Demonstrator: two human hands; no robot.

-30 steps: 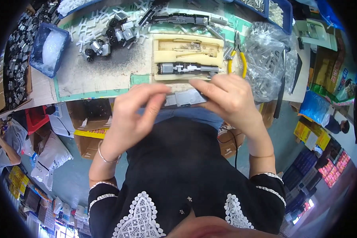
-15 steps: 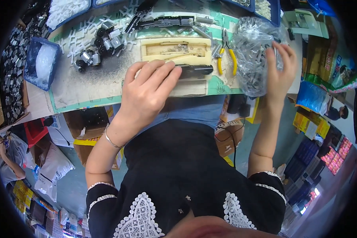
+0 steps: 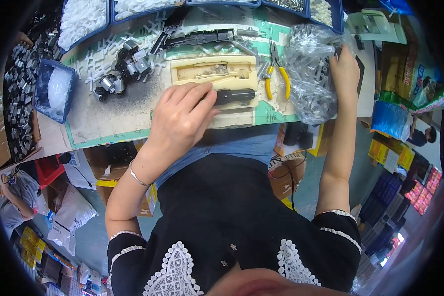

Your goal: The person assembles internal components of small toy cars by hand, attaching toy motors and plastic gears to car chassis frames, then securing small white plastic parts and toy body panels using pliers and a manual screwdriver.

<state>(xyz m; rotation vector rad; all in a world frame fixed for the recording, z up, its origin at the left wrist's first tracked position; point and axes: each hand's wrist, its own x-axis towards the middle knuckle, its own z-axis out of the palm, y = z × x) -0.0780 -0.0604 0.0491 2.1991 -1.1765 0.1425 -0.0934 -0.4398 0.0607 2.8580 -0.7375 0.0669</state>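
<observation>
My left hand [image 3: 185,109] is closed around one end of a long black plastic housing [image 3: 236,95], whose other end sticks out to the right. The housing lies over the near edge of a cream-coloured mould-like fixture [image 3: 182,74] with a shaped recess. At the right, my right hand [image 3: 345,71] is at the far right side of a clear plastic bag [image 3: 308,101] full of small grey metal parts. Its fingers are bent down, and what they hold is hidden. Pliers with yellow handles [image 3: 286,83] lie between the fixture and the bag.
Black housing pieces [image 3: 200,38] lie behind the fixture. Small motors [image 3: 118,86] and white plastic pieces [image 3: 91,52] are heaped left of it. A blue tray [image 3: 40,101] stands at the left edge, and blue bins [image 3: 111,12] of small parts line the back. A co-worker [image 3: 17,197] is far left.
My right hand has moved up and away to the bag's far right side, its fingers now bent down. My left hand still holds the black housing. The view has shifted slightly.
</observation>
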